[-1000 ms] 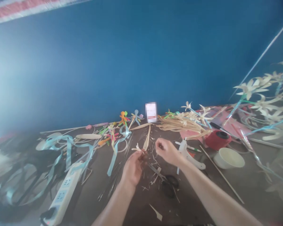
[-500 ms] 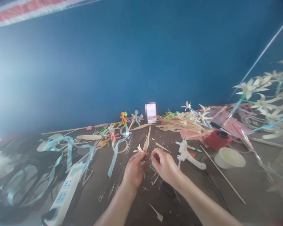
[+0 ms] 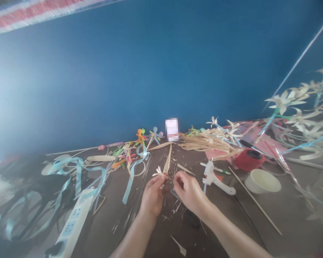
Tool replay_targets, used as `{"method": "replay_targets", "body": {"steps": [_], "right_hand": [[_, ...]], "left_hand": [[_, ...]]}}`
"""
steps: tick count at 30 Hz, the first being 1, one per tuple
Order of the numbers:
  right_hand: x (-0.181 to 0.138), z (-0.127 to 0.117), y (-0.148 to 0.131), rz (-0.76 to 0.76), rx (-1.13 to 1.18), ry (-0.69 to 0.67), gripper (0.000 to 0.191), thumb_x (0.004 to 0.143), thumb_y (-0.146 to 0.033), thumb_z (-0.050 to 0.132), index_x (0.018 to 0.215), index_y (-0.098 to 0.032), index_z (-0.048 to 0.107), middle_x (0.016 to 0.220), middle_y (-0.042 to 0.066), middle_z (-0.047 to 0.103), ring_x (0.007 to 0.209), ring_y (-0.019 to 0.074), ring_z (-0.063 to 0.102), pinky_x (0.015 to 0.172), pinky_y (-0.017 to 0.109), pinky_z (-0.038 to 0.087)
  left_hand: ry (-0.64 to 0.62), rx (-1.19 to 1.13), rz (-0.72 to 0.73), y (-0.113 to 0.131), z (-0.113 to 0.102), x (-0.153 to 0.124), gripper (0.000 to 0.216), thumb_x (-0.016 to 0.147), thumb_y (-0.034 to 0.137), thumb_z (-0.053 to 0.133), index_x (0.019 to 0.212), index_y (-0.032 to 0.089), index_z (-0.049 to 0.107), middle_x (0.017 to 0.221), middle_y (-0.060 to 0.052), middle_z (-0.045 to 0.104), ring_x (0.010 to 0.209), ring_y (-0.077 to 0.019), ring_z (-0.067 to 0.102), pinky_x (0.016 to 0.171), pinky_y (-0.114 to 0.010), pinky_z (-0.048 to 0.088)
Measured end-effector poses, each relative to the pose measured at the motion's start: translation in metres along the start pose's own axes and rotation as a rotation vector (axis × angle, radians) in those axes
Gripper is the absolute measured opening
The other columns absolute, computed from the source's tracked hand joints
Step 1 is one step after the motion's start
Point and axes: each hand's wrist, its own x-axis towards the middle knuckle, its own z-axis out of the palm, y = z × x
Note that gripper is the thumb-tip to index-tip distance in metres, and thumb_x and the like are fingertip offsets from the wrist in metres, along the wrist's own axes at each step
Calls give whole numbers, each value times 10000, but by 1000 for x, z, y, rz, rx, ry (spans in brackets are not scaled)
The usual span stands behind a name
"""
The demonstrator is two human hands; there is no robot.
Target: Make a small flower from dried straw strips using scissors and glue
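Observation:
A small cream flower (image 3: 158, 171) with thin curling petals shows above the fingertips of my left hand (image 3: 152, 193), which pinches it at its base. Close beside it, to the right, is my right hand (image 3: 187, 187). Its thumb and fingers are pressed together, and whatever lies in them is too small to name. A narrow gap separates the two hands. Just behind them lies a dried husk strip (image 3: 168, 161). Loose cream scraps (image 3: 176, 207) are scattered on the dark table below the hands.
A white glue gun (image 3: 214, 177), a thin stick (image 3: 254, 200) and a cream cup (image 3: 262, 181) lie to the right, near a red roll (image 3: 249, 160). Husk strips (image 3: 204, 143) and made flowers (image 3: 285, 100) stretch behind. On the left are blue ribbon (image 3: 79, 172) and a power strip (image 3: 75, 222).
My hands have barely moved; the gap between the fingertips looks slightly wider. The flower stays in my left hand. The whole view has shifted a little.

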Motion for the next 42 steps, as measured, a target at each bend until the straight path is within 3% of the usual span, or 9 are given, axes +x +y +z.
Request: {"method": "replay_targets", "body": {"steps": [31, 42], "right_hand": [[-8, -8, -10, 61, 104, -36, 113, 793, -212, 438, 699, -196, 498, 551, -35, 516, 485, 111, 478, 466, 186, 350], [-8, -5, -7, 69, 68, -33, 113, 788, -212, 438, 700, -196, 506, 547, -31, 528, 480, 110, 481, 472, 187, 358]], "left_hand": [[26, 59, 30, 2, -1, -6, 122, 593, 240, 716, 654, 139, 685, 785, -30, 650, 652, -104, 562, 527, -192, 430], [-11, 158, 81, -3, -4, -6, 149, 657, 248, 675, 745, 130, 697, 737, -39, 608, 682, -121, 532, 541, -198, 435]]}}
